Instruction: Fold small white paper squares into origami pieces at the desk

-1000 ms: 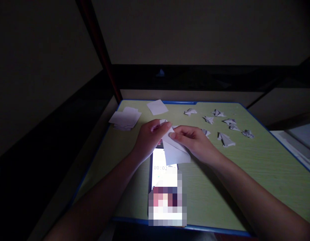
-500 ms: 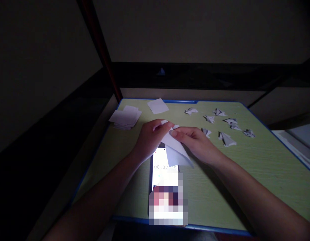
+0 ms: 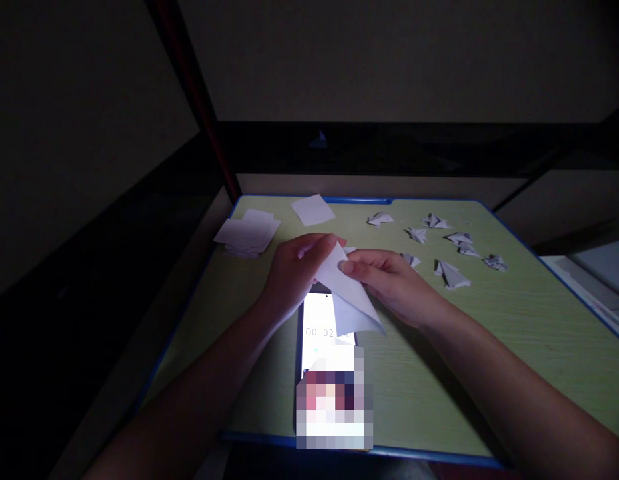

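Observation:
A folded sheet of white paper (image 3: 350,291) is held up between both hands above the table, its lower flap hanging partly apart. My left hand (image 3: 302,267) is closed on the paper's upper left edge, fingers partly hidden behind it. My right hand (image 3: 392,280) pinches the upper right side, with the thumb lying on the front face. Below the paper lies a lit phone (image 3: 317,317) showing a running timer; the sheet covers part of its screen, and a blurred patch hides its lower part.
On the green table (image 3: 489,347) with a blue rim, a stack of white paper squares (image 3: 247,231) lies at the back left. A single square (image 3: 313,210) lies beside it. Several small folded paper pieces (image 3: 452,274) are scattered at the right. White boards (image 3: 597,280) stand past the right edge.
The left thumb has shifted at the paper's top, which now shows as a pointed corner. Both hands stay near the same place. The view has shifted slightly.

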`<control>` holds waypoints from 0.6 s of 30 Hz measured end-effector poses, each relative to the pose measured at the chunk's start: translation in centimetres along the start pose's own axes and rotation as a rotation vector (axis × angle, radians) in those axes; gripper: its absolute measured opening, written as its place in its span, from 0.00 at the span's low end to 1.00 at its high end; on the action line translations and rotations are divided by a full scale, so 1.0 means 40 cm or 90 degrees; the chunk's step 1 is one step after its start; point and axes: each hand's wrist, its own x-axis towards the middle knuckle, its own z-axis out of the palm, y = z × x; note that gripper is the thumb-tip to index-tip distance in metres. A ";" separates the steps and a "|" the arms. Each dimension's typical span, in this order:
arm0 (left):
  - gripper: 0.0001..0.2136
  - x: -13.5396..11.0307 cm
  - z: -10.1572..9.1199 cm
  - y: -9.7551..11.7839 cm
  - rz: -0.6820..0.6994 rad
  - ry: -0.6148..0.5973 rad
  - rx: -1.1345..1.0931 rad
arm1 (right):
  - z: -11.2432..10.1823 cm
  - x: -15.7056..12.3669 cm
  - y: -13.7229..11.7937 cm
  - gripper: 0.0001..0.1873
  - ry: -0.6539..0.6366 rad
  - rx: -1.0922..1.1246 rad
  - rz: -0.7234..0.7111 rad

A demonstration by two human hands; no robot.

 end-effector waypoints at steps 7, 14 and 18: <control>0.17 -0.006 0.006 0.004 -0.044 -0.036 -0.012 | 0.000 -0.001 0.006 0.12 -0.035 0.065 0.022; 0.12 -0.010 0.011 0.008 -0.034 -0.035 0.012 | 0.002 0.004 0.006 0.12 -0.038 0.068 0.027; 0.11 -0.010 0.012 0.009 -0.048 -0.018 0.024 | 0.000 0.003 0.007 0.13 -0.041 0.048 0.026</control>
